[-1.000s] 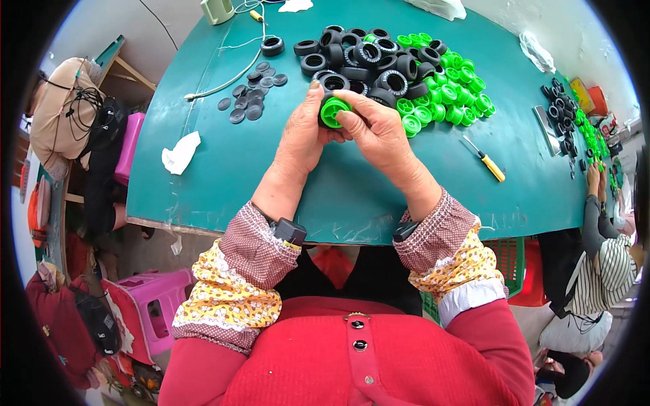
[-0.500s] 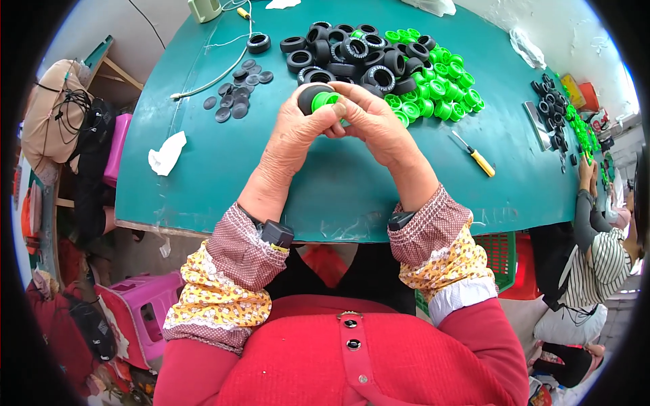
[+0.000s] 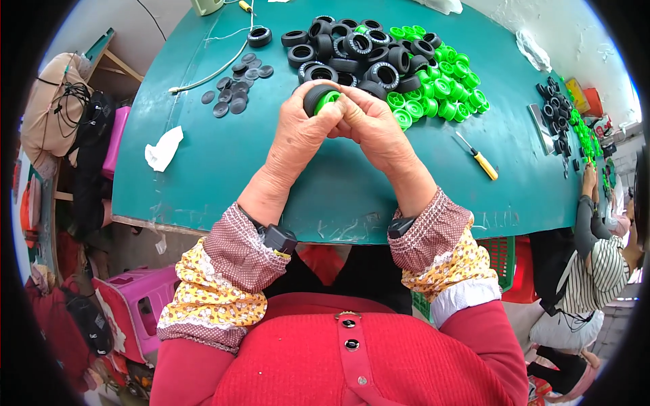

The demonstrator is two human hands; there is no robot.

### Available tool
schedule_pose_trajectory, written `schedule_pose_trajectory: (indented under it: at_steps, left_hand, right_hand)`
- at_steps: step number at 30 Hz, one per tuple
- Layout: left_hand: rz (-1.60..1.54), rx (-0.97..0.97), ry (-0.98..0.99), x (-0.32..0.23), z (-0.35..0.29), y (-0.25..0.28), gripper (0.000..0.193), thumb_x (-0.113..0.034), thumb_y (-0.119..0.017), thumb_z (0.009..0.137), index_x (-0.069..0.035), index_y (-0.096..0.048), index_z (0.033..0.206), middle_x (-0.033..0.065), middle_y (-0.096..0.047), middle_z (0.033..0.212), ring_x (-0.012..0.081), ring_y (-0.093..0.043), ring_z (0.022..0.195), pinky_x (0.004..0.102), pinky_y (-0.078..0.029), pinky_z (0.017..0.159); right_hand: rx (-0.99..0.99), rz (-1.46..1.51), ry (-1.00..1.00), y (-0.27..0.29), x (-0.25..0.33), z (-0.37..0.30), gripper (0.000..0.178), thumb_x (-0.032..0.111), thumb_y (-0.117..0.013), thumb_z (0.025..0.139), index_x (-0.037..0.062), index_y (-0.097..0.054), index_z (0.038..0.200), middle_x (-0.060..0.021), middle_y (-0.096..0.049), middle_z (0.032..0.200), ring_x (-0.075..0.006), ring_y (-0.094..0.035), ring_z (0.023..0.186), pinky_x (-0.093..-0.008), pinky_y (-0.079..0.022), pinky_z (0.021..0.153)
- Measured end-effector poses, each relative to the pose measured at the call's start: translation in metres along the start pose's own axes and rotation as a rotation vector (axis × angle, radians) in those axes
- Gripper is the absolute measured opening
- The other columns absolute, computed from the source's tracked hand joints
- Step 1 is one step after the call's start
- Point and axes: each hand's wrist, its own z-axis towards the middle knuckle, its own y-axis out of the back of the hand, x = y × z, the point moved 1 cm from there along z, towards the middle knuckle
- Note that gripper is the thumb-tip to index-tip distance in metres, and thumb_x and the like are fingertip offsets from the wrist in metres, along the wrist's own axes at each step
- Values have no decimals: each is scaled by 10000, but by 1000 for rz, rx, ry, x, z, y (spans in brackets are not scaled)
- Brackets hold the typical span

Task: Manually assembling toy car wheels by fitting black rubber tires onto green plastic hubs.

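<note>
My left hand [image 3: 296, 134] is closed round a black toy tyre [image 3: 313, 99] above the green table [image 3: 223, 193]. Into the tyre's right side fits a bright green wheel rim [image 3: 328, 101], partly covered by my fingers. My right hand [image 3: 376, 128] is closed on that rim, its thumb pressed at the edge, and the two hands touch. How deep the rim sits in the tyre is hidden. Just beyond my hands lies a heap of black tyres [image 3: 357, 46], with a heap of green rims [image 3: 443, 88] against its right side.
Thin black discs [image 3: 237, 92] lie at the left, near a white cable [image 3: 215, 76] and a lone tyre [image 3: 259, 36]. A crumpled white paper [image 3: 164, 150] is closer. At the right rests a yellow-handled screwdriver [image 3: 485, 166]. A person in a striped top [image 3: 596, 274] works at the far right.
The tyre has turned a little in my hands, so more of its tread shows, and less of the green rim is visible. My hands stay in nearly the same place.
</note>
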Motion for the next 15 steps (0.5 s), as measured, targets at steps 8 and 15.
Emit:
schedule_pose_trajectory:
  at_steps: [8,15]
  left_hand:
    - [-396,124,77,1,9,4,331,-232,-577,787,-20,-501,1030,72,-549,879,123,-557,761,244,-493,656]
    - [-416,159,44,1,4,2,381,-252,-630,767,-25,-497,1043,64,-541,894,131,-561,815,258,-496,696]
  right_hand:
    - [50,-169,-17,-1,11,-1,547,214,-648,772,30,-414,1232,-37,-554,998,-98,-532,866,-228,-461,705]
    - [37,-297,122,-3,10,-1,512,198,-653,778,14,-434,1203,-39,-557,992,-102,-535,886,-244,-459,755]
